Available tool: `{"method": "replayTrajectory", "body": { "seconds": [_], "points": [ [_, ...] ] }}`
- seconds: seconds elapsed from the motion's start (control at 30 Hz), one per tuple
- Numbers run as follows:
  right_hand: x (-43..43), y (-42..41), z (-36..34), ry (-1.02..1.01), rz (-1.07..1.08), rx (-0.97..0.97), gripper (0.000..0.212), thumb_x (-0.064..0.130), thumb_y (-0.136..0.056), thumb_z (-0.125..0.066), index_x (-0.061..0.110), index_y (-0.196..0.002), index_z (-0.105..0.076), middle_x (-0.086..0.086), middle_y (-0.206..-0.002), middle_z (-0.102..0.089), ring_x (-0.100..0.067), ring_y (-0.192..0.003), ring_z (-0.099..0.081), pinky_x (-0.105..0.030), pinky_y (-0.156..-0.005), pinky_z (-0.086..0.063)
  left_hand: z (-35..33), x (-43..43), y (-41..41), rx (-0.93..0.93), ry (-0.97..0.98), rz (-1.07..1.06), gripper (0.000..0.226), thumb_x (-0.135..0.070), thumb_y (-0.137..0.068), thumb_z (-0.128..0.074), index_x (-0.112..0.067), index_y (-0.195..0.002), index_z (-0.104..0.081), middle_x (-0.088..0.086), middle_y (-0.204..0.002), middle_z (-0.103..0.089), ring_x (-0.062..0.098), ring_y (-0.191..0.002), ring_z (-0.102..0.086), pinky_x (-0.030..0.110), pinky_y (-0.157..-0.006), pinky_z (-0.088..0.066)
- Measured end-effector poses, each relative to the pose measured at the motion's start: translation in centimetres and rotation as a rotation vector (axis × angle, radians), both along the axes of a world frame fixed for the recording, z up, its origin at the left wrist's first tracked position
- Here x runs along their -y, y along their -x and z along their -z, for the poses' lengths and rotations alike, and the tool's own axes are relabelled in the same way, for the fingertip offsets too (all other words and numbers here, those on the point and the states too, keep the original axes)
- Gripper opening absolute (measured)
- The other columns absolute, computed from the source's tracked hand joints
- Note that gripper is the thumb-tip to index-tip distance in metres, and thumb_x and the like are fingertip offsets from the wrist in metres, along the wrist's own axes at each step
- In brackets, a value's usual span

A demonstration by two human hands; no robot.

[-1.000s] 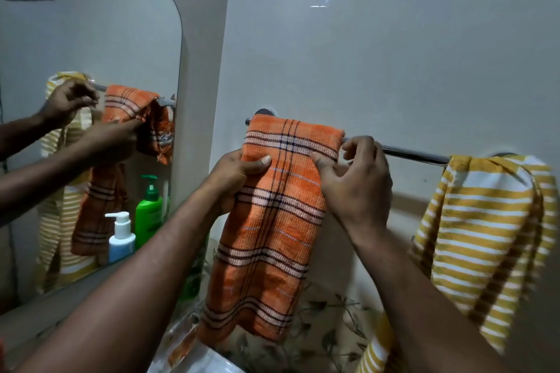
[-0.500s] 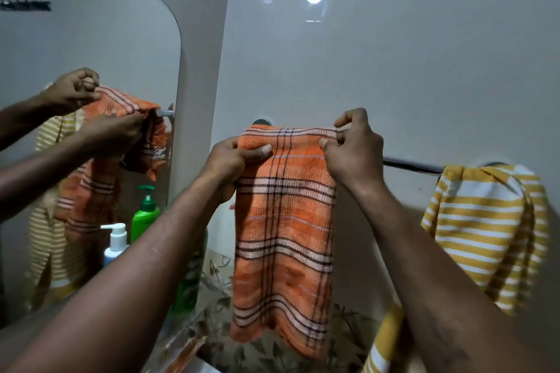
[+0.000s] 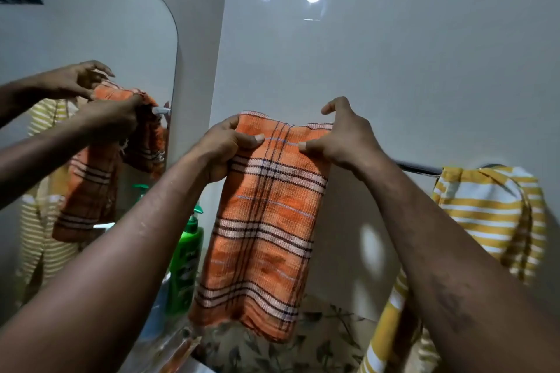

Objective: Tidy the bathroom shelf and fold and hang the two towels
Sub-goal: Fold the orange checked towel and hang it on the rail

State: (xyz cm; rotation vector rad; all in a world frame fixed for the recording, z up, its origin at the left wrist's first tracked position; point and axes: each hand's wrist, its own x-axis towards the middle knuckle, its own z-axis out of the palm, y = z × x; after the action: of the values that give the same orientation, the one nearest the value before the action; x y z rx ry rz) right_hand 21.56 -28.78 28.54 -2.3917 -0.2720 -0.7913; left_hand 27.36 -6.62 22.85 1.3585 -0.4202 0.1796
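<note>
An orange plaid towel [image 3: 263, 230] hangs folded in front of the wall, held up by both hands at its top edge. My left hand [image 3: 224, 148] grips the top left corner, thumb across the front. My right hand [image 3: 342, 142] pinches the top right corner with the thumb in front and the index finger lifted. The towel's top sits above the chrome rail [image 3: 418, 168], whose left part is hidden behind it. A yellow and white striped towel [image 3: 488, 215] is draped over the rail's right end.
A mirror [image 3: 91, 48] on the left wall reflects my hands and both towels. A green pump bottle [image 3: 186, 257] stands on the shelf below the mirror, beside a floral surface [image 3: 327, 339]. The white tiled wall is behind the rail.
The orange towel has come up off the rail. Both hands moved to its top corners and raised it, so it now hangs flat between them.
</note>
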Motion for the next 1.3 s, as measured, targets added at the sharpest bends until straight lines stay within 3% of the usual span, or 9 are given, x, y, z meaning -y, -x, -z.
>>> {"method": "replayTrajectory", "body": {
  "seconds": [0.2, 0.37, 0.47, 0.57, 0.67, 0.8, 0.87, 1.07, 1.3],
  "points": [
    [-0.3, -0.1, 2.9, -0.085, 0.099, 0.215, 0.071, 0.023, -0.076, -0.093, 0.023, -0.128, -0.044, 0.004, -0.069, -0.057, -0.008, -0.058, -0.053, -0.024, -0.051, -0.035, 0.8, 1.1, -0.2, -0.046, 0.13, -0.089, 0.034, 0.01, -0.084, -0.074, -0.001, -0.116, -0.07, 0.019, -0.099, -0.078, 0.033, -0.082, -0.077, 0.04, -0.063, -0.064],
    [-0.2, 1.2, 8.5, -0.413, 0.149, 0.514, 0.053, 0.034, -0.083, -0.086, 0.019, -0.115, -0.047, 0.013, -0.083, -0.068, -0.017, -0.076, -0.07, -0.024, -0.071, -0.046, 1.5, 2.2, -0.8, -0.08, 0.218, -0.114, 0.038, 0.01, -0.077, -0.08, 0.0, -0.112, -0.071, 0.021, -0.097, -0.078, 0.034, -0.08, -0.078, 0.039, -0.065, -0.063],
    [-0.7, 0.5, 13.1, -0.436, 0.097, 0.249, 0.061, 0.054, -0.073, -0.088, 0.029, -0.11, -0.048, 0.011, -0.095, -0.068, -0.01, -0.08, -0.068, -0.026, -0.072, -0.054, 1.6, 2.3, -0.9, -0.064, 0.252, -0.084, 0.04, 0.008, -0.077, -0.08, -0.002, -0.115, -0.07, 0.018, -0.098, -0.078, 0.032, -0.08, -0.078, 0.038, -0.067, -0.063],
    [-0.6, -1.3, 15.5, -0.494, -0.034, -0.083, 0.063, 0.062, -0.054, -0.085, 0.032, -0.102, -0.059, 0.01, -0.099, -0.075, -0.014, -0.087, -0.073, -0.043, -0.083, -0.063, 2.5, 1.7, -0.2, -0.031, 0.163, -0.016, 0.037, -0.005, -0.086, -0.078, -0.006, -0.122, -0.068, 0.013, -0.1, -0.079, 0.027, -0.082, -0.077, 0.037, -0.067, -0.063],
    [-0.2, -1.8, 15.5, -0.492, -0.063, -0.136, 0.046, 0.039, -0.058, -0.093, 0.023, -0.097, -0.075, 0.008, -0.093, -0.08, -0.013, -0.086, -0.077, -0.043, -0.084, -0.064, 5.9, 0.9, 0.6, -0.026, -0.003, 0.132, 0.043, -0.024, -0.092, -0.074, -0.009, -0.131, -0.065, 0.011, -0.116, -0.077, 0.025, -0.097, -0.075, 0.038, -0.082, -0.063],
    [0.4, -1.7, 15.5, -0.615, -0.124, -0.162, 0.028, -0.003, -0.078, -0.085, 0.02, -0.09, -0.072, -0.003, -0.098, -0.079, -0.024, -0.094, -0.076, -0.043, -0.088, -0.062, 12.3, -0.4, 0.3, -0.107, -0.161, 0.21, 0.065, -0.041, -0.07, -0.092, -0.013, -0.124, -0.07, 0.014, -0.125, -0.074, 0.03, -0.11, -0.072, 0.043, -0.096, -0.057],
    [0.8, -1.8, 15.7, -0.656, -0.133, -0.198, 0.03, -0.005, -0.082, -0.081, 0.022, -0.091, -0.07, -0.004, -0.096, -0.079, -0.028, -0.094, -0.076, -0.049, -0.089, -0.062, 14.3, -0.4, 0.1, -0.13, -0.123, 0.178, 0.067, -0.042, -0.057, -0.099, -0.014, -0.113, -0.076, 0.016, -0.12, -0.075, 0.03, -0.105, -0.073, 0.041, -0.091, -0.059],
    [1.2, -1.3, 17.0, -0.709, -0.345, -0.313, 0.043, 0.017, -0.077, -0.091, 0.014, -0.114, -0.069, -0.002, -0.105, -0.08, -0.02, -0.094, -0.077, -0.034, -0.082, -0.063, 13.2, 1.3, 0.6, -0.071, 0.128, 0.03, 0.031, -0.006, -0.072, -0.08, -0.004, -0.102, -0.072, 0.016, -0.095, -0.079, 0.029, -0.081, -0.076, 0.038, -0.072, -0.064],
    [1.0, -1.5, 18.2, -0.757, -0.345, -0.393, 0.037, -0.011, -0.074, -0.084, 0.004, -0.105, -0.07, -0.01, -0.098, -0.081, -0.03, -0.094, -0.078, -0.04, -0.083, -0.064, 12.2, 0.3, 2.4, -0.062, 0.066, 0.023, 0.027, -0.015, -0.083, -0.081, -0.005, -0.106, -0.069, 0.012, -0.094, -0.078, 0.025, -0.08, -0.074, 0.03, -0.064, -0.061]
  ]
}}
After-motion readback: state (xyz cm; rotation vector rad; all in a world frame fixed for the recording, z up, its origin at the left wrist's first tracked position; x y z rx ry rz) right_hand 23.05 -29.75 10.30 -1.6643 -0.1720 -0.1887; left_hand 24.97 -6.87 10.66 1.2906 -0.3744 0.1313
